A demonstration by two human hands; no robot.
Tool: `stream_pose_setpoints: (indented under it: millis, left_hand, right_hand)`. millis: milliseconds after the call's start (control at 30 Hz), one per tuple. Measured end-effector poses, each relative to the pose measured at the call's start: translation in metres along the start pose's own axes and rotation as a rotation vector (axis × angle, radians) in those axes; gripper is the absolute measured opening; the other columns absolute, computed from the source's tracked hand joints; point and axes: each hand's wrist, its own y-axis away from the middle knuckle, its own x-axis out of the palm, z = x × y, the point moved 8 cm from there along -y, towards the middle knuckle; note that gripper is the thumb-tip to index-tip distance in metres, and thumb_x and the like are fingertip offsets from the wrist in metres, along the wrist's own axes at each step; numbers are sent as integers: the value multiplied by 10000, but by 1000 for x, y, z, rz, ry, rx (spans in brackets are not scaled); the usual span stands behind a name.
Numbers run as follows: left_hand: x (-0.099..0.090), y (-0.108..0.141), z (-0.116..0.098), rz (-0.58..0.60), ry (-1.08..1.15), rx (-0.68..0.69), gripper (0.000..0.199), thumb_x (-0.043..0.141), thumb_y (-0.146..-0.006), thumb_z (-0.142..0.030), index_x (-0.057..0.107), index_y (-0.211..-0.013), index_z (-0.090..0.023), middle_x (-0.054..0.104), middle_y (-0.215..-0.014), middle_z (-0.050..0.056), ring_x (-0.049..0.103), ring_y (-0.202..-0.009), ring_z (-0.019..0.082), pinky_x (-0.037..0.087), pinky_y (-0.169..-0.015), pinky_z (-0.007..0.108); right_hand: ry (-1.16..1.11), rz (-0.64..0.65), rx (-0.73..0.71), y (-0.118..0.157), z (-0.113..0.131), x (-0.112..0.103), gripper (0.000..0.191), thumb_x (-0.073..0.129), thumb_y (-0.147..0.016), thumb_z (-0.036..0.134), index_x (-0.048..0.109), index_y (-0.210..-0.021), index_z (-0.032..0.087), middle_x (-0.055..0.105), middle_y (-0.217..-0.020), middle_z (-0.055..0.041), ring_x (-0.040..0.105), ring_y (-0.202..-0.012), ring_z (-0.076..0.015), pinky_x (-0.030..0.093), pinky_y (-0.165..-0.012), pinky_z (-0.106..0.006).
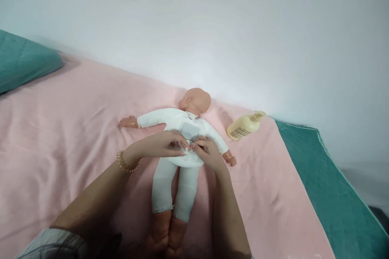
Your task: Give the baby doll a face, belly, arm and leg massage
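Observation:
A baby doll with a bald head (197, 100) lies on the pink sheet, its head turned to the left. White cloth covers its torso, arms and legs (186, 188). Both hands meet over the doll's lower back or belly; which side faces up is hard to tell. My left hand (167, 144), with a beaded bracelet at the wrist, has its fingers curled at a small white piece of the cloth. From the right, my right hand (207, 151) pinches at the same spot, its fingertips close to the left ones. What exactly the fingertips grip is too small to make out.
A pale yellow pump bottle (243, 126) lies tilted on the pink sheet (75, 129), right of the doll's head. Green fabric (27, 60) is at the far left, and more green cloth (328, 178) runs along the right. A white wall rises behind.

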Motion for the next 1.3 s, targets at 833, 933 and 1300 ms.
stream_pose_setpoints:
  millis: [833,933,1300]
  left_hand:
    - [-18,-8,3,-267,-164,-3,233,503,-944,-310,682,-857,-189,713,-863,36,635,-886,223,454,-832,369]
    - [-16,-9,6,-244,-176,-11,231,506,-940,-307,681,-842,-193,707,-836,26,632,-869,220,449,-813,358]
    - [-14,-14,18,-344,-119,-76,252,501,-921,-333,675,-795,-202,704,-803,15,615,-788,191,454,-716,316]
  right_hand:
    - [-30,-221,51,-1,-6,-17,256,535,-892,291,711,-732,198,624,-717,-13,546,-694,-170,397,-619,-293]
    - [-16,-230,37,-3,-6,-15,238,542,-884,270,718,-741,198,633,-772,-26,571,-736,-178,413,-652,-299]
    - [96,-299,-10,-10,-5,-8,285,451,-951,307,562,-705,217,593,-713,-14,562,-730,-187,409,-716,-323]
